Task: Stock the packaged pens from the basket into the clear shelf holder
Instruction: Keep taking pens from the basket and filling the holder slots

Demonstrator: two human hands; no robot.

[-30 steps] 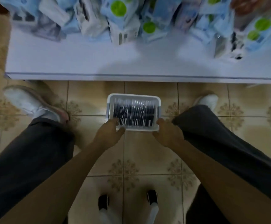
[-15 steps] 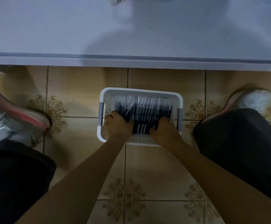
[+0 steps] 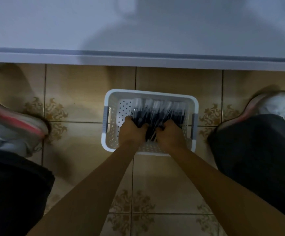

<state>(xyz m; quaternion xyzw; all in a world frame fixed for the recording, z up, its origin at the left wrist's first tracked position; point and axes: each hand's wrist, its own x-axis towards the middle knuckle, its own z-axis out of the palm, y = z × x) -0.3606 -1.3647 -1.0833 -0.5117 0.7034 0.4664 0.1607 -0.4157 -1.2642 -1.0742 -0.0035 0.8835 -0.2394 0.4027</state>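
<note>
Tiled floor [image 3: 87,86], white basket [image 3: 151,94], left hand [image 3: 133,132] and right hand [image 3: 170,133] clutching packaged pens [image 3: 158,111], fingertips hidden

I see the white perforated basket [image 3: 151,93], with grey grips on its short sides, sitting flat at the centre of the frame. The packaged pens [image 3: 162,111], dark barrels in glossy clear sleeves, lie bunched toward its right side. The left hand [image 3: 132,131] and right hand [image 3: 169,133] grip their near ends.
</note>
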